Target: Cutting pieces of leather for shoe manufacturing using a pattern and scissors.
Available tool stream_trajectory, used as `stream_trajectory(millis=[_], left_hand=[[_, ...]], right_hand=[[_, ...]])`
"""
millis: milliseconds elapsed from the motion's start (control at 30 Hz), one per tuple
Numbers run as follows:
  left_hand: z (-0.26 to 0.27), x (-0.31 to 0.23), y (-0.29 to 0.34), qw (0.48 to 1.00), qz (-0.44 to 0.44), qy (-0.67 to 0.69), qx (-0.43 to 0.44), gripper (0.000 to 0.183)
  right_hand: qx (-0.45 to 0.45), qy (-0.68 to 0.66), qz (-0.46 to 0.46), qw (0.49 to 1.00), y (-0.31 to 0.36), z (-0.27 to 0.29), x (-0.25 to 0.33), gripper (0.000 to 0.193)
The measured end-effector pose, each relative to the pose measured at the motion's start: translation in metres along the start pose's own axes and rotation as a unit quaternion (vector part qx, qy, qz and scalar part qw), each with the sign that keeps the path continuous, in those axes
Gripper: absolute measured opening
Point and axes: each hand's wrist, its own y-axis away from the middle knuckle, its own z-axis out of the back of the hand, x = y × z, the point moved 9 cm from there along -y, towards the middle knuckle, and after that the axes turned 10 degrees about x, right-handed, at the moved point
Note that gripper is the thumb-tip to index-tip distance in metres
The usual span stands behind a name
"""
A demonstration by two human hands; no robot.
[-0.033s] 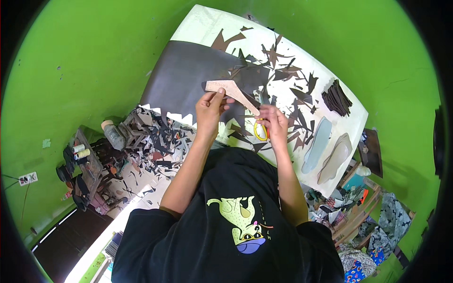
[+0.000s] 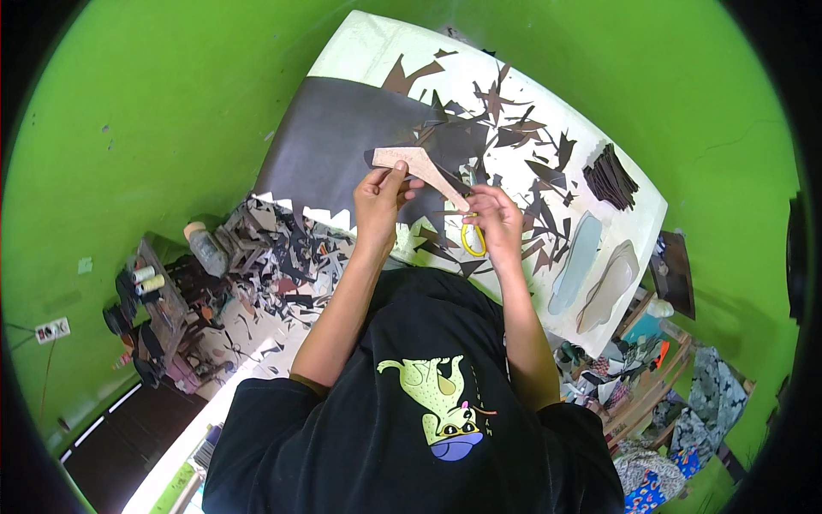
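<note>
My left hand (image 2: pixel 378 206) is closed on a pale pinkish template (image 2: pixel 414 159), thumb on top and fingers underneath. A dark leather piece (image 2: pixel 370 158) lies under the template, its edge showing at the wide end and along the upper side. At the narrow lower tip, my right hand (image 2: pixel 499 224) has its thumb and fingers bent close to the template. Yellow-handled scissors (image 2: pixel 473 240) are at this hand, one handle loop below the fingers and the blades pointing up beyond them. Fingers partly hide the scissors' grip.
A dark leather sheet (image 2: pixel 330 137) covers the left of the white table (image 2: pixel 360 43). Leather scraps (image 2: pixel 548 171) are strewn across its middle. At the right lie a stack of dark cut pieces (image 2: pixel 611 177) and sole-shaped templates (image 2: pixel 575 261). Offcuts (image 2: pixel 291 265) litter the floor beside a low shelf (image 2: pixel 163 291).
My right hand's fingers have shifted slightly at the template's tip, and a red part of the scissors' handle is now hidden. The left hand keeps its hold.
</note>
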Motion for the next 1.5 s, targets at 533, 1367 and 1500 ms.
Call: stream_trajectory(millis=[533, 1367, 1500], left_hand=[[0.045, -0.065, -0.089, 0.998, -0.022, 0.057, 0.004, 0.025], [-0.063, 0.003, -0.085, 0.975, 0.058, -0.072, 0.201, 0.015], [-0.072, -0.002, -0.089, 0.975, 0.033, -0.005, 0.220, 0.014]], right_hand=[[-0.096, 0.111, -0.014, 0.989, -0.039, 0.022, -0.046, 0.016], [-0.171, 0.103, 0.114, 0.973, -0.030, -0.031, 0.029, 0.017], [-0.176, 0.151, 0.062, 0.971, 0.000, -0.006, -0.010, 0.018]])
